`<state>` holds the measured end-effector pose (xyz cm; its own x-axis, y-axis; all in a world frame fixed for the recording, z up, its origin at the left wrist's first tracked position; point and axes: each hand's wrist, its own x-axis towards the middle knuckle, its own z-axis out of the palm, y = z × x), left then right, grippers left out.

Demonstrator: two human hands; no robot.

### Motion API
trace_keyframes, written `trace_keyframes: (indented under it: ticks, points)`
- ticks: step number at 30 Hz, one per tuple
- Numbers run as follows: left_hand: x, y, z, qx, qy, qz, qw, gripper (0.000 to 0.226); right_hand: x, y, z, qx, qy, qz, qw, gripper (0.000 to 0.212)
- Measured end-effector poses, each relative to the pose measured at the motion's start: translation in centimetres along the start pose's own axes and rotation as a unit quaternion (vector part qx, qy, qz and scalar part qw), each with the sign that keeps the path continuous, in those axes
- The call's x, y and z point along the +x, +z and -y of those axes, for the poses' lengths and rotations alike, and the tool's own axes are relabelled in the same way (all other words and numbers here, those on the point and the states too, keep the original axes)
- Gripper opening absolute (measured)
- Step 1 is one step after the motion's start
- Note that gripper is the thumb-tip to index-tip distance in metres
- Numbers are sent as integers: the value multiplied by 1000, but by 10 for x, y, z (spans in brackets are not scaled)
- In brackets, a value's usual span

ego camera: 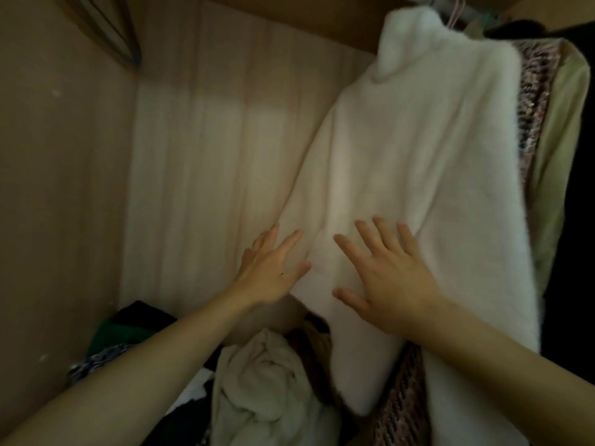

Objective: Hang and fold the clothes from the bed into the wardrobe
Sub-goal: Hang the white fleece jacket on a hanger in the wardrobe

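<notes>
**Q:** So the white fluffy sweater (pixel 418 156) is up on its pink hanger (pixel 454 14) in the top right corner of the wardrobe (pixel 64 188), right beside the other hanging stuff. Any trick for this bit?

**A:** Looks like the smoothing step to me. Both hands lie flat on the lower half of the knit, fingers spread wide, gripping nothing. The left hand (pixel 273 268) is at the sweater's left edge, and the right hand (pixel 389 281) is just beside it, nearer the middle. I'd stroke downward toward the hem with light pressure, so the fuzzy knit doesn't stretch or slip off the hanger. It hangs slanted toward the wardrobe's back panel, so I'd let it drop straight before letting go. Also watch that the hem doesn't catch on the heap along the bottom edge.

**Q:** Count check?

**A:** One white sweater, one pink hanger, two hands. To its right I count three hanging garments:
- a pink-and-black tweed piece (pixel 531 107) touching it
- a pale green one (pixel 563 149)
- a black one (pixel 573 220)

In the top left corner there are bare hangers (pixel 122 43), at least two, but it's too blurry to count more. On the wardrobe floor there's a cream bundle (pixel 264 381), something green (pixel 122 331), and darker bits I can't tell apart.
</notes>
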<state>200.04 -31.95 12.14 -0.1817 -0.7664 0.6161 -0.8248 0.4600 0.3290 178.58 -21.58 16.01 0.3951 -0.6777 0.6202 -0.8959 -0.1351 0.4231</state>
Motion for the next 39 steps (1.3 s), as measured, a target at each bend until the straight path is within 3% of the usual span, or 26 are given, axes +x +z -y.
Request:
trace_keyframes:
  ticks: [10, 18, 27, 31, 36, 39]
  points:
    - [-110, -63, -42, 143, -74, -4, 987, 80, -24, -12, 19, 156, -49, -63, 985, 78]
    - [-180, -122, -83, 225, -104, -19, 969, 77, -57, -37, 54, 222, -57, -55, 972, 79]
    - [-241, -151, -91, 177, -100, 7, 979, 83, -104, -90, 80, 219, -40, -44, 974, 77]
    - [-264, -141, -86, 128, -81, 24, 988, 84, -140, -100, 89, 228, 1, -13, 974, 76]
    - [-285, -124, -90, 145, -74, 80, 983, 85, -191, -110, 82, 170, 27, 58, 983, 78]
    - [-291, -126, -111, 128, -73, 78, 986, 86, -217, -127, 68, 158, 45, 58, 985, 78]
